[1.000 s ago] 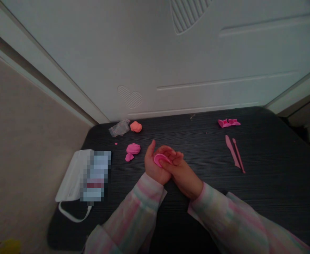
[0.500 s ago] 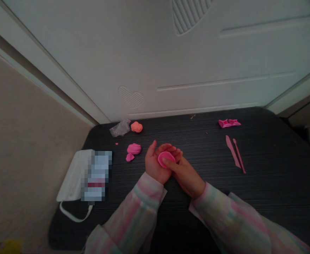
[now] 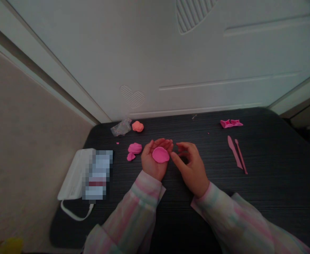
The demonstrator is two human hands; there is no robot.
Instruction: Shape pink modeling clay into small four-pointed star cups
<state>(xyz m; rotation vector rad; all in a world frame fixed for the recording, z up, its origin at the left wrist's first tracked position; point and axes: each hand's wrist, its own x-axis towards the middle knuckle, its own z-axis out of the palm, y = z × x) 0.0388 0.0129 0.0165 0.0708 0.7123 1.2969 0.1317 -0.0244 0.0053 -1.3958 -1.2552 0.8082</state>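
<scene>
A flat, round disc of pink modelling clay (image 3: pixel 160 155) rests in the upturned palm of my left hand (image 3: pixel 154 165), whose fingers curl slightly behind it. Just to the right, my right hand (image 3: pixel 193 169) is open, thumb and fingers apart with nothing between them, its fingertips close to the disc's edge. On the table left of my hands lie a larger lump of pink clay (image 3: pixel 135 148) and a smaller pink piece (image 3: pixel 131 156). Behind them sits an orange clay lump (image 3: pixel 137 126).
A crumpled clear wrapper (image 3: pixel 121 127) is at the back left. A white power bank (image 3: pixel 77 173) and a cabled phone (image 3: pixel 98 174) lie at the left edge. Pink shaped clay pieces (image 3: pixel 231 123), a pink plastic knife (image 3: pixel 234 151) and a thin pink stick (image 3: pixel 241 157) lie right. A white panel (image 3: pixel 149 63) stands behind the dark table.
My right hand has let go of the clay disc and drawn away to the right, its fingers spreading. The disc stays on my left palm, now fully visible.
</scene>
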